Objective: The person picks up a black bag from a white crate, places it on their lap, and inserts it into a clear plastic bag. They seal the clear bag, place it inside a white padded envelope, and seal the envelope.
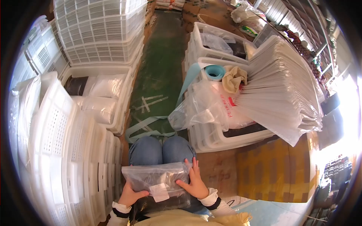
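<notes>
Across my lap lies a clear plastic bag (145, 173) with a flat top strip and a small white label (159, 192) near its lower middle. My left hand (132, 194) grips the bag's lower left side, thumb on top and the other fingers hidden beneath. At the right side, my right hand (196, 182) holds the bag with its thumb on the front, while its fingers stretch up along the edge. What the bag contains is hard to make out through the shiny film.
Stacked white plastic crates (100, 34) rise on the left, one holding packed bags (107, 86). On the right-hand crates (211, 141) sit a fanned pile of white sleeves (279, 83), a teal tape roll (215, 72) and a beige cloth (234, 79). A taped carton (275, 169) stands nearby.
</notes>
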Available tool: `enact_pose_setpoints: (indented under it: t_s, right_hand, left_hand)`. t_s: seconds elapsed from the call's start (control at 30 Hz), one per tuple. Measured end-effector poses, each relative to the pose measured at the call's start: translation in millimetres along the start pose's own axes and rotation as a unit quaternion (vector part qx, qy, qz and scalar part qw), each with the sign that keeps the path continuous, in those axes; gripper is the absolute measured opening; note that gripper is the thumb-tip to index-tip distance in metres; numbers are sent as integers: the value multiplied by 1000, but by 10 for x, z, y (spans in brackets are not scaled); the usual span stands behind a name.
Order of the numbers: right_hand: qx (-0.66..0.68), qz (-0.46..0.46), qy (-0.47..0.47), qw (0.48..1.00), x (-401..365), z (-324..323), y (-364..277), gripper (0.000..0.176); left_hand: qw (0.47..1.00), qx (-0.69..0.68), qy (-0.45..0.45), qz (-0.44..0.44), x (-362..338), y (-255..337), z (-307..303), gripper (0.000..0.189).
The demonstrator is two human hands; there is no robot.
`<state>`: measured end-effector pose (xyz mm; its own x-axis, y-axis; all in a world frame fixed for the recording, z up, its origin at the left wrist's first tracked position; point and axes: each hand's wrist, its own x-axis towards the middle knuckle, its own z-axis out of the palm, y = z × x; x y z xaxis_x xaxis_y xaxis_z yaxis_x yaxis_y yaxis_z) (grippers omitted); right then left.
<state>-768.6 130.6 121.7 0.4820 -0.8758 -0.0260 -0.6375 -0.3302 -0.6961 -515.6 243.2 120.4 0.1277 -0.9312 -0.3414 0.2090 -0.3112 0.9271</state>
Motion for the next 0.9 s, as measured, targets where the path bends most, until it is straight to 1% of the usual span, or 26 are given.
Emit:
enact_pose_setpoints:
  t_s: [0.03,0.07,0.1,0.13,0.17,0.2,0.23,0.27,0.33,0.4,0.43,0.5,0.53,0.57,0.6,0.63,0.67,0.7,0.73,0.77,0.83,0.87,0.9]
  right_hand:
    - [63,6,17,998,23,-103,-16,86]
    - [126,12,35,991,49,-240,-22,80]
    - [188,16,52,981,64,-398,-38,75]
    - [150,16,174,973,64,-612,-99,52]
    - [86,-11,305,948,80,-881,-210,33]
    - [28,-59,446,893,116,-1144,-349,22]
    - [-15,-59,535,843,126,-1409,-390,15]
    - [-34,-28,536,843,93,-1690,-422,12]
    - [45,0,559,828,296,-2042,-615,10]
    - [43,-40,557,829,510,-2168,-642,10]
    - [40,-60,557,828,572,-2174,-622,10]
    - [-7,-135,530,837,654,-2072,-565,6]
    - [-131,-175,486,846,643,-2044,-723,7]
    - [-183,-243,453,838,658,-2033,-949,11]
    - [-121,-240,409,872,641,-1927,-1059,15]
    - [-127,-241,342,899,634,-1909,-1219,16]
    - [-27,-287,293,912,661,-1849,-1357,16]
    - [38,-350,263,898,741,-1778,-1469,15]
    - [88,-407,257,872,829,-1698,-1615,11]
    - [137,-394,206,885,824,-1622,-1732,7]
    - [207,-440,178,855,925,-1411,-1988,8]
    - [208,-452,169,850,977,-1303,-2080,9]
    - [200,-437,114,869,1023,-1266,-2146,8]
  left_hand:
    - [1000,-20,-7,21,8,40,33,107]
    - [1000,4,-12,24,18,41,17,111]
    - [999,-7,-26,25,27,61,24,113]
    - [999,-17,-39,26,40,89,30,116]
    - [998,-29,-50,27,54,97,33,118]
    - [998,-12,-57,26,67,84,12,119]
    - [998,-12,-57,30,81,71,-1,119]
    - [998,-12,-57,33,91,55,-9,118]
    - [998,4,-56,36,90,15,-27,118]
    - [997,40,-53,42,90,8,-49,117]
    - [998,19,-42,34,83,31,-33,115]
    - [999,-23,-22,16,29,99,31,112]
    - [1000,-10,-7,12,8,108,54,110]
    - [1000,-5,-7,14,5,129,70,110]
    - [1000,0,-6,15,2,150,74,110]
    - [1000,5,-4,16,-9,164,69,110]
    - [991,128,32,19,-30,160,41,102]
    - [966,247,70,21,-56,145,-2,94]
    - [926,360,113,23,-87,154,-37,87]
    - [931,315,160,93,-104,203,-58,89]
    - [912,219,259,229,-138,421,-63,94]
    - [873,256,301,285,-165,624,-36,100]
    - [827,295,341,336,-164,916,19,106]
